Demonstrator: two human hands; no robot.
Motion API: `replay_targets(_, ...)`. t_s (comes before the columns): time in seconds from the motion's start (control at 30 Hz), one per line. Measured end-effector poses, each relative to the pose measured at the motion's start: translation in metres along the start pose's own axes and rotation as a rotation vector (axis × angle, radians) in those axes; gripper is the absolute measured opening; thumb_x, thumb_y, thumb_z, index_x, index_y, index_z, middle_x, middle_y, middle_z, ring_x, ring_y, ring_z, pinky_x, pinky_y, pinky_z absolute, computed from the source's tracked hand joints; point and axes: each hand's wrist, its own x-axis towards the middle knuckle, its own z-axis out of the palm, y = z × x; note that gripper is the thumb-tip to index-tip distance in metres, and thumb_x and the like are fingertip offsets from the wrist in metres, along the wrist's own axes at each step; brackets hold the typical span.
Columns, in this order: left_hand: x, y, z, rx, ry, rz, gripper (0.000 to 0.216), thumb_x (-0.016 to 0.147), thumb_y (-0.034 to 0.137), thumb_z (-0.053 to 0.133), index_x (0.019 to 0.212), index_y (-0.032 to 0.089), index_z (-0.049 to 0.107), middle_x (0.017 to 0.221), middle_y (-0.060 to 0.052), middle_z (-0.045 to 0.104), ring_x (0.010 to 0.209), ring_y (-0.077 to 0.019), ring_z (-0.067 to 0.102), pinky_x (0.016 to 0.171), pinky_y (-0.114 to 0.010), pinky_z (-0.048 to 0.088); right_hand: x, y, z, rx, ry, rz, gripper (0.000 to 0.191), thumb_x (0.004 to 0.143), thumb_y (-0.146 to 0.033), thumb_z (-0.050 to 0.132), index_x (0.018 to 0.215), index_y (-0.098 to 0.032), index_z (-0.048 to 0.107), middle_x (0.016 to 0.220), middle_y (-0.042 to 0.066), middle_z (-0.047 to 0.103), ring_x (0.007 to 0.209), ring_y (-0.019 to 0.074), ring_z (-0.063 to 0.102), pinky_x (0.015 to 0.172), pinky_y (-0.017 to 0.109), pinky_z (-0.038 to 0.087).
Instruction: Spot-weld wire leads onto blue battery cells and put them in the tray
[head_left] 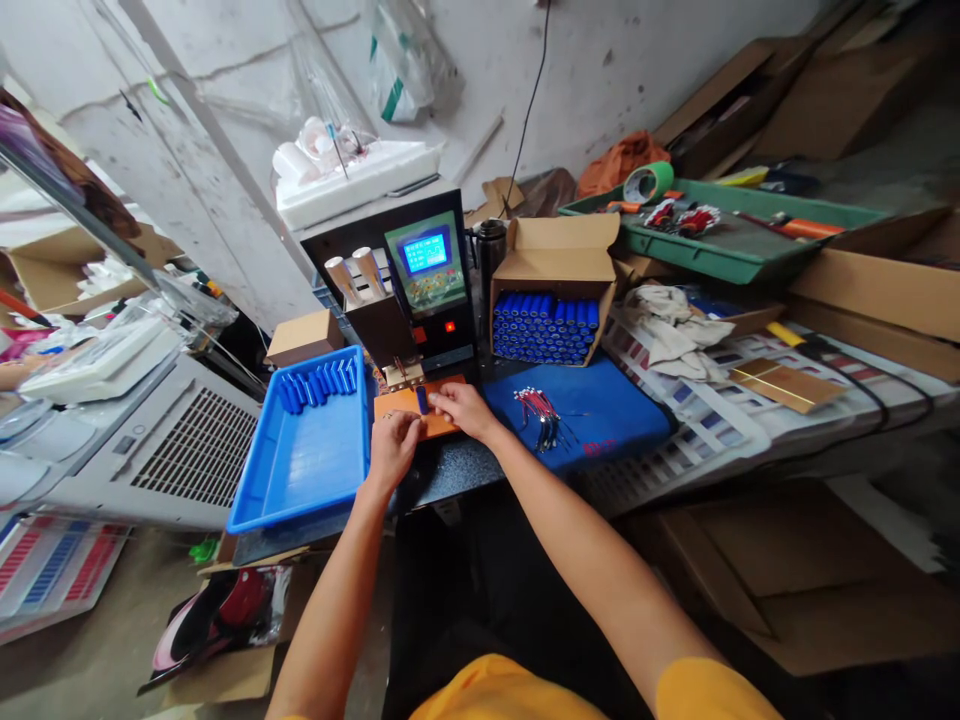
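Observation:
A blue cylindrical battery cell [422, 400] is on the orange plate [444, 423] beneath the electrodes of a spot welder [390, 335]. My left hand [396, 440] rests at the left of the plate with its fingers curled, close to the cell's lower end; anything in them is hidden. From the right, my right hand [461, 408] has its thumb and fingertips closed at the cell's side. Several blue cells [319, 384] lie along the far end of a blue tray [300, 465]. Red and black wire leads [541, 415] lie bunched on a blue mat [622, 405].
An open cardboard box [562, 250] packed with blue cells stands right of the welder, beside a dark flask [491, 245]. Farther right, a green tray [750, 255] holds tape and tools. A grey-white cloth [671, 325] lies nearby. At left is a small carton [304, 338].

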Motion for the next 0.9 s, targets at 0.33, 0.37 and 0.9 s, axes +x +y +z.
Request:
replay_targets(0.33,0.004,0.004,0.012,-0.046,0.012,-0.089,0.016,0.082,0.03,0.058,0.075,0.017,0.063,0.068,-0.002,0.063,0.061,-0.0133,0.057,0.059,-0.025,0.042,-0.002,0.007,0.003,-0.175,-0.068,-0.102,0.011,0.073,-0.025,0.062,0.071,-0.014,0.064,0.067,0.001,0.063,0.064,0.0124,0.056,0.061,0.024,0.043)
replay_targets(0.37,0.003,0.004,0.012,-0.074,0.018,-0.093,0.016,0.082,0.031,0.058,0.075,0.017,0.063,0.069,-0.002,0.064,0.062,-0.0132,0.057,0.06,-0.025,0.043,-0.002,0.007,0.003,-0.185,-0.062,-0.1,0.01,0.073,-0.024,0.062,0.071,-0.014,0.064,0.067,0.001,0.064,0.064,0.0126,0.057,0.062,0.024,0.043)
replay_targets(0.9,0.022,0.01,0.023,-0.354,0.255,-0.183,0.023,0.075,0.027,0.067,0.075,0.02,0.046,0.066,0.005,0.05,0.062,-0.0111,0.052,0.062,-0.024,0.043,-0.002,0.001,-0.002,0.047,-0.019,-0.018,0.023,0.068,-0.038,0.065,0.064,-0.016,0.057,0.047,-0.006,0.048,0.043,0.0075,0.04,0.045,0.021,0.029)
